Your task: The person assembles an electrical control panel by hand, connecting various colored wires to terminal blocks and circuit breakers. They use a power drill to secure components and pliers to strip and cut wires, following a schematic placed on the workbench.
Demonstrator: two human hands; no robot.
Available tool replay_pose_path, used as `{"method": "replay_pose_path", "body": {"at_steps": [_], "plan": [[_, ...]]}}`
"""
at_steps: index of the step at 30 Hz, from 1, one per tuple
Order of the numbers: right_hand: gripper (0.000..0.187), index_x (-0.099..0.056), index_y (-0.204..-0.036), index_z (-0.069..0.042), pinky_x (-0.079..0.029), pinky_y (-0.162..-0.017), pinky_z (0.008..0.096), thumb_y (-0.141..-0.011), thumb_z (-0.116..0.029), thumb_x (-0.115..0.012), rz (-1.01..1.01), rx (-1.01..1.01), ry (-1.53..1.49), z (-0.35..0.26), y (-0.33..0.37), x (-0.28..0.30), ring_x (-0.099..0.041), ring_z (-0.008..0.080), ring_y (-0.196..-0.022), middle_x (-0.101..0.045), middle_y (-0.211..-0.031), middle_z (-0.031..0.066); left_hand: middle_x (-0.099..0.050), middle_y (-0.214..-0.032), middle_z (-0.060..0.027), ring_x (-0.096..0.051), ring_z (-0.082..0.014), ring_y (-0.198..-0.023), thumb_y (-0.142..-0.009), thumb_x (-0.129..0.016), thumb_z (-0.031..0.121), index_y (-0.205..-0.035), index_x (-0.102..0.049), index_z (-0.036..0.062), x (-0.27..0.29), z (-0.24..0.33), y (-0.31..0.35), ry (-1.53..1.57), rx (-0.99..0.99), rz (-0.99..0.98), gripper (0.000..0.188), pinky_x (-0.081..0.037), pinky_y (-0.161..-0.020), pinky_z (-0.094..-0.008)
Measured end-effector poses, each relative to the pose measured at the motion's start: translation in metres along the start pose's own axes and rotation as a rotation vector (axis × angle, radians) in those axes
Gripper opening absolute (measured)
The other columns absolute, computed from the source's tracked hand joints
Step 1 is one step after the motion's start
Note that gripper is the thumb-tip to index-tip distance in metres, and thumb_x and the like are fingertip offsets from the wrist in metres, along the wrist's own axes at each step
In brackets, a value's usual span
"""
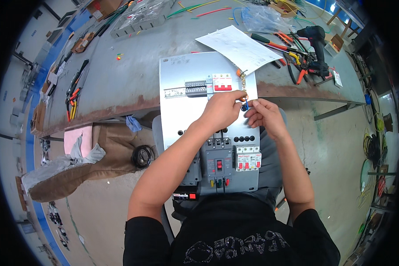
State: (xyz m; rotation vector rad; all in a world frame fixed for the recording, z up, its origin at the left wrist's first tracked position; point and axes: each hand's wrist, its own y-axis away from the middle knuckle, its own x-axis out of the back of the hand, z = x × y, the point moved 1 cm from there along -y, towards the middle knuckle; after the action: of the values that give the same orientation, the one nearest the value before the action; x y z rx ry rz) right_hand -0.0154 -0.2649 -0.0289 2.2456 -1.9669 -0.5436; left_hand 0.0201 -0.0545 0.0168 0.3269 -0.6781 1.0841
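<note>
A white metal mounting plate (181,68) leans from my lap against the bench edge. My left hand (224,110) reaches across it, fingertips pinched at the lower end of a brass terminal strip (243,83). Opposite it, my right hand (267,119) pinches with thumb and forefinger at a thin blue piece (246,105), perhaps wire; its ends are hidden by my fingers. Above my left hand sit a breaker with red levers (222,83) and a row of dark terminal blocks (196,88). Lower down are a grey moulded-case breaker (219,164) and small breakers (248,158).
A paper sheet (239,48) overlaps the plate's top right corner. Pliers and cutters (292,57) lie beside a black cordless drill (315,48) on the grey bench (133,66). More hand tools (75,91) lie at left, above a brown cloth (106,155).
</note>
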Motion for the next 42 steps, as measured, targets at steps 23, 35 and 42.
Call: {"method": "replay_pose_path", "body": {"at_steps": [23,35,42], "plan": [[0.025,-0.076,-0.121,0.001,-0.055,-0.069,0.0247,-0.099,-0.01,-0.072,0.1,0.118,0.015,0.074,-0.013,0.047,-0.069,0.0085,-0.083,-0.076,-0.099,0.0027,-0.075,-0.081,-0.0212,-0.074,-0.0367,-0.075,-0.093,-0.075,0.027,-0.096,-0.076,-0.0029,-0.022,0.003,-0.002,-0.214,0.122,-0.04,0.03,-0.058,-0.075,-0.0448],[0.025,-0.078,-0.116,0.003,-0.059,-0.084,0.0293,-0.093,-0.001,-0.069,0.096,0.115,0.117,0.145,-0.074,0.028,-0.071,0.0105,-0.091,-0.08,-0.108,0.0075,-0.065,-0.066,-0.0164,-0.062,-0.0278,-0.062,-0.094,-0.069,0.025,-0.079,-0.066,-0.0053,-0.035,0.007,-0.014,-0.054,0.318,-0.093,0.034,-0.05,-0.065,-0.0435],[0.021,-0.08,-0.107,0.003,-0.058,-0.078,0.0328,-0.091,0.0,-0.067,-0.082,0.295,0.107,0.125,-0.072,0.024,-0.069,0.0101,-0.087,-0.08,-0.101,0.005,-0.064,-0.063,-0.0102,-0.058,-0.018,-0.059,-0.093,-0.066,0.023,-0.08,-0.069,-0.0053,-0.034,0.011,-0.022,-0.029,0.451,-0.147,0.031,-0.047,-0.061,-0.0386]]}}
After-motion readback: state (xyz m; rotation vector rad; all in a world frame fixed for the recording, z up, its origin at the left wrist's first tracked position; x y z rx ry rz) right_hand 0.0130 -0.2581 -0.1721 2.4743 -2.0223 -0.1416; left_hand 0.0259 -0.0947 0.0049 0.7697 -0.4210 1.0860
